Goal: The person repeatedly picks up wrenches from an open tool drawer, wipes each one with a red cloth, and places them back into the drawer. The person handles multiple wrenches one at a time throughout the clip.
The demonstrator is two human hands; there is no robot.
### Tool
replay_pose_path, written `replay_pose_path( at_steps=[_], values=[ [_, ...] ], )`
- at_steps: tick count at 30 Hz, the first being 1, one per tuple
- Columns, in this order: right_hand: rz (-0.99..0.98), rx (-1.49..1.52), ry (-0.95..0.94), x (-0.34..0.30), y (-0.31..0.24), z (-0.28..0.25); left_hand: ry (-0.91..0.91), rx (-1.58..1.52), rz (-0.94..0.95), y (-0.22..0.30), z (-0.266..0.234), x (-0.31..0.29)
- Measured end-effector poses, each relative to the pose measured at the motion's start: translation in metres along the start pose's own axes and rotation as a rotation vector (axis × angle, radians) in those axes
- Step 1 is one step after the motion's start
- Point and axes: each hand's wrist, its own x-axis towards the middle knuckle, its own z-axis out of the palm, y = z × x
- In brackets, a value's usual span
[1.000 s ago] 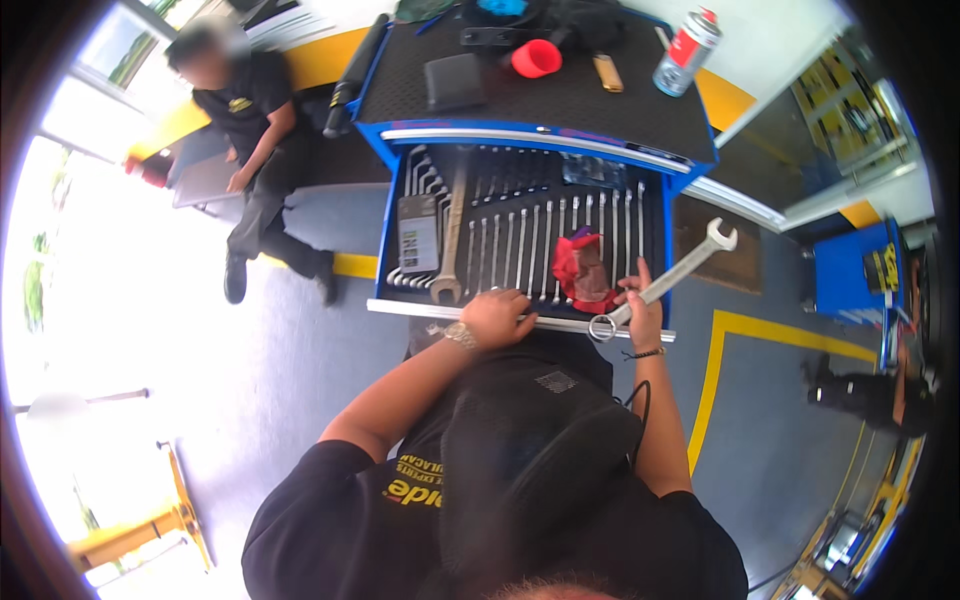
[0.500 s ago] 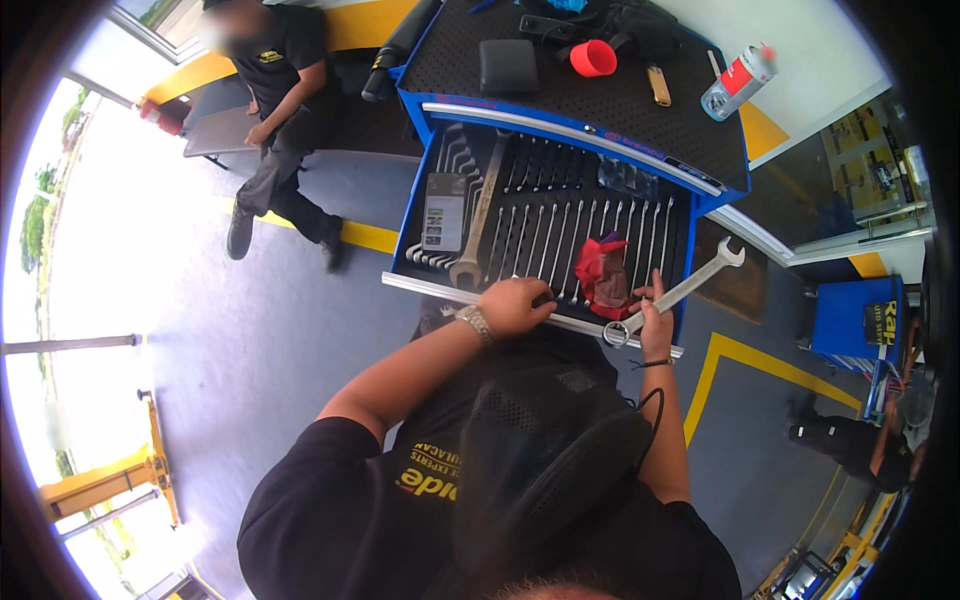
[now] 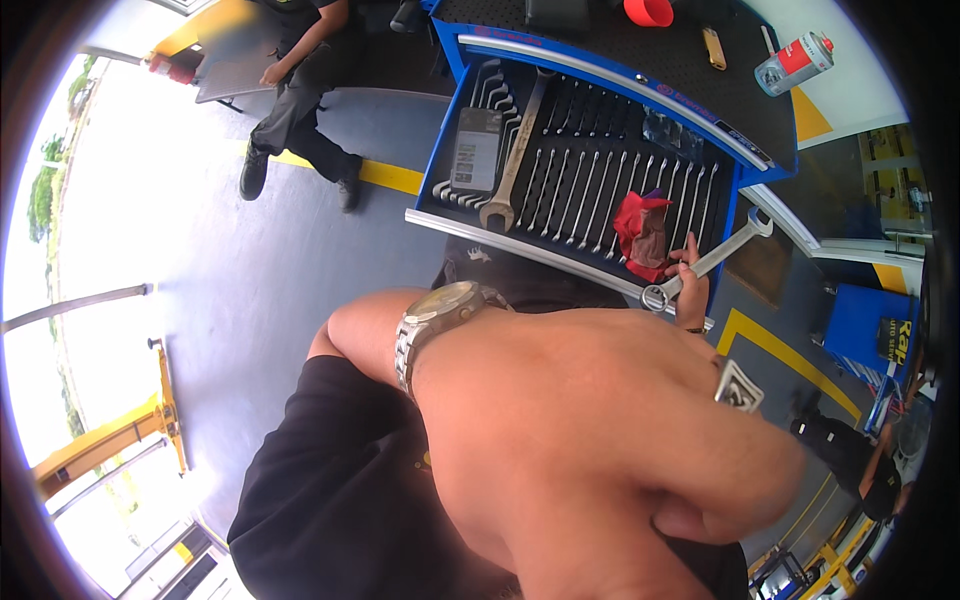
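My left hand (image 3: 600, 400) is raised very close to the view, its back filling the lower middle. Its fingers are curled, and whatever is in them, if anything, is hidden. A metal watch (image 3: 440, 312) circles that wrist, and a patterned silver ring (image 3: 738, 386) shows at a finger. Over the drawer's right front corner, my right hand (image 3: 690, 288) grips a large combination wrench (image 3: 718, 252), open jaw pointing up and right. Beside its fingers, a crumpled red cloth (image 3: 642, 232) lies over rows of wrenches in the open blue drawer (image 3: 560, 250).
A large, worn open-end wrench (image 3: 517, 160) and a grey phone-like rectangle (image 3: 476, 150) lie in the drawer's left part. On the cabinet top (image 3: 600, 38) are a red cup (image 3: 648, 11) and a spray can (image 3: 795, 65). A person (image 3: 300, 110) sits at the upper left; another stands at right.
My left hand has left the drawer's front edge and risen close to the view. The drawer and cabinet appear higher and further right. My right hand still holds the wrench.
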Motion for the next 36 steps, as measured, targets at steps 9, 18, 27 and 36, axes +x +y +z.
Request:
replay_pose_path(
  at_steps=[9, 18, 27, 36],
  values=[
    [0.033, 0.073, -0.027, 0.004, 0.01, -0.001, -0.011, 0.118, 0.053, 0.009, -0.006, -0.003],
    [-0.008, 0.139, -0.073, 0.011, 0.016, 0.0, 0.01, 0.623, -0.489, -0.072, -0.05, -0.062],
    [0.012, -0.048, 0.015, 0.003, 0.008, -0.002, -0.477, 1.27, -0.976, -0.199, -0.065, -0.2],
    [-0.05, -0.045, 0.02, 0.006, 0.011, 0.003, -0.438, 1.362, -0.834, -0.217, -0.079, -0.222]
  ],
)
